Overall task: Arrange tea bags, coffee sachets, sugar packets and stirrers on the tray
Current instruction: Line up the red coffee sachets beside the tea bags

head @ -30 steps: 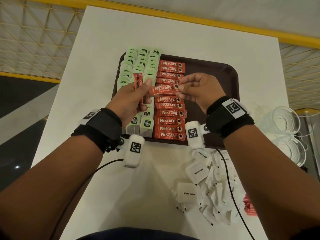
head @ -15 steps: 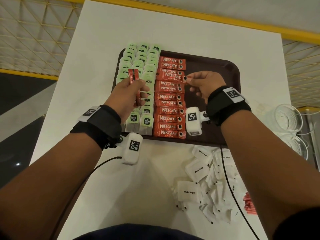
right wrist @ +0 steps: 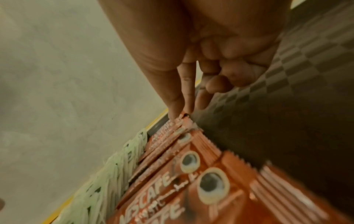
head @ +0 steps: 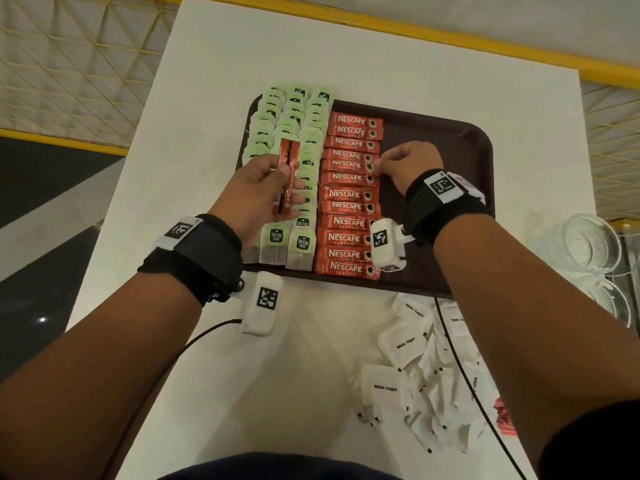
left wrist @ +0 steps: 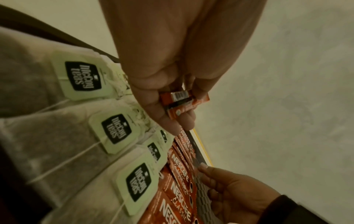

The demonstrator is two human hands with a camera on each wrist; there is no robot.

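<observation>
On the white surface (head: 214, 140) lies a dark brown tray (head: 450, 140). At its left part the tea bags (head: 294, 133) with green tags stand in three columns, overlapping; the left hand covers part of them, so I cannot count them. The left hand (head: 256, 192) holds a small bundle of red sachets (head: 288, 174) above the tea bags, thumb and fingers closed around it; the left wrist view shows at least two, the exact number is not clear. Next comes one column of red Nescafe sachets (head: 349, 195) lying flat on the tray, about twelve visible, each with a white name and a small cup picture. The right hand (head: 408, 164) pinches the right end of one sachet in the middle of this column, its other fingers curled. Right part of the tray is bare. Near the person lies a loose pile of white sugar packets (head: 415, 375), too mixed to count. At the far right edge stand two glass bowls (head: 588, 244), partly cut off.
</observation>
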